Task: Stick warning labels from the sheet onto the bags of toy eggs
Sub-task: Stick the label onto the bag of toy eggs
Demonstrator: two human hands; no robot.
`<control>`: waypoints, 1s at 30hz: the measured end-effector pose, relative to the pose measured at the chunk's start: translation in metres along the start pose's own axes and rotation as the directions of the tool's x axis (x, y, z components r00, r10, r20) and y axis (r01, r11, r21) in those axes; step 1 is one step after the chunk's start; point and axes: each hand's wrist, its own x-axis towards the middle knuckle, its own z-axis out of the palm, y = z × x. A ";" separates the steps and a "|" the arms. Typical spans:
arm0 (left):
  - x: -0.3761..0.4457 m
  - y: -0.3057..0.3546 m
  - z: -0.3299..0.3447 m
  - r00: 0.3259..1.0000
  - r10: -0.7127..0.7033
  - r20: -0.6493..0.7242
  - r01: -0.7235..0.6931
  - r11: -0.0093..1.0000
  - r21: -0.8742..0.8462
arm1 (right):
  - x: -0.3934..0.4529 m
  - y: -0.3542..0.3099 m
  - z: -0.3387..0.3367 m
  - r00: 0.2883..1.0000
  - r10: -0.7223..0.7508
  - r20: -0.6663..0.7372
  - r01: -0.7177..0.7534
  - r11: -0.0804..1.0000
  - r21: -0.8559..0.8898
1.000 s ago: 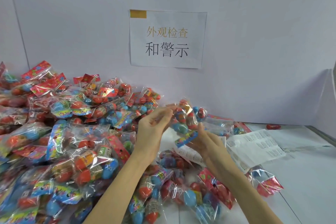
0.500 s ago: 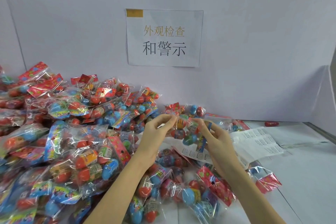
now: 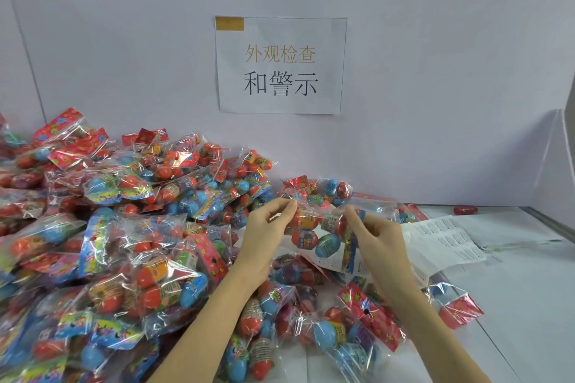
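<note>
Against the white desk [image 3: 529, 305], our left hand [image 3: 267, 227] and right hand [image 3: 376, 233] each pinch one bag [image 3: 314, 233], stretching it flat, likely for labelling.

The pile of bags [image 3: 102, 246] runs off the left and bottom edges. The print on the label sheet [image 3: 448, 241] is too small to read, and the right hand [image 3: 378, 239] covers the sheet's near corner.
</note>
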 end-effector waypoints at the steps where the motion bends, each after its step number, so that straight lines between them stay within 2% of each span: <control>1: 0.000 0.000 -0.001 1.000 0.013 0.002 -0.013 1.000 0.011 | 0.001 0.001 -0.001 0.999 -0.031 0.026 0.032 0.999 -0.027; 3: -0.001 0.003 -0.002 0.999 0.052 0.012 -0.052 0.999 0.011 | 0.002 0.000 -0.003 0.990 -0.017 0.143 0.014 1.000 0.017; 5: -0.002 0.004 -0.002 0.993 0.110 0.041 -0.111 0.993 0.035 | 0.003 0.000 -0.003 0.972 -0.012 0.236 0.016 1.000 -0.015; 9: -0.003 0.004 0.001 0.989 0.141 0.038 -0.143 0.987 0.068 | -0.004 0.002 0.001 0.941 -0.021 0.338 0.045 0.997 -0.064; 12: 0.000 0.006 0.002 0.998 0.053 0.017 -0.052 0.998 -0.030 | -0.003 0.005 0.003 0.978 -0.046 0.202 0.052 0.998 -0.021; 14: 0.000 0.007 0.002 1.000 0.018 0.020 -0.016 0.996 -0.093 | 0.000 0.005 0.004 0.989 0.005 0.150 -0.014 0.998 0.064; 16: -0.001 0.005 0.001 0.999 0.032 0.011 -0.032 0.998 -0.058 | 0.001 0.001 0.003 0.983 0.054 0.176 -0.078 0.988 0.130; 18: -0.002 0.003 0.001 0.998 0.056 0.026 -0.056 0.998 0.013 | -0.002 -0.003 0.003 0.982 0.056 0.183 -0.073 0.993 0.088; 21: -0.003 0.003 0.000 0.993 0.079 0.085 -0.085 0.994 0.074 | -0.004 -0.002 0.004 0.990 -0.059 0.126 0.075 0.990 -0.122; 22: -0.003 0.003 0.001 0.992 0.081 0.101 -0.089 0.993 0.075 | -0.004 -0.001 0.004 0.990 -0.088 0.112 0.103 0.985 -0.137; 25: -0.004 0.005 0.001 0.994 0.091 0.067 -0.092 0.996 0.018 | -0.005 -0.003 0.004 0.991 -0.054 0.120 0.053 0.999 0.012; 27: -0.004 0.005 0.001 0.994 0.106 0.013 -0.106 0.994 0.009 | -0.005 -0.004 0.005 0.991 -0.013 0.132 0.008 0.999 0.039; 30: -0.005 0.005 0.002 0.991 0.135 0.003 -0.135 0.989 0.055 | -0.006 0.000 0.009 0.989 0.057 0.138 -0.070 0.994 0.085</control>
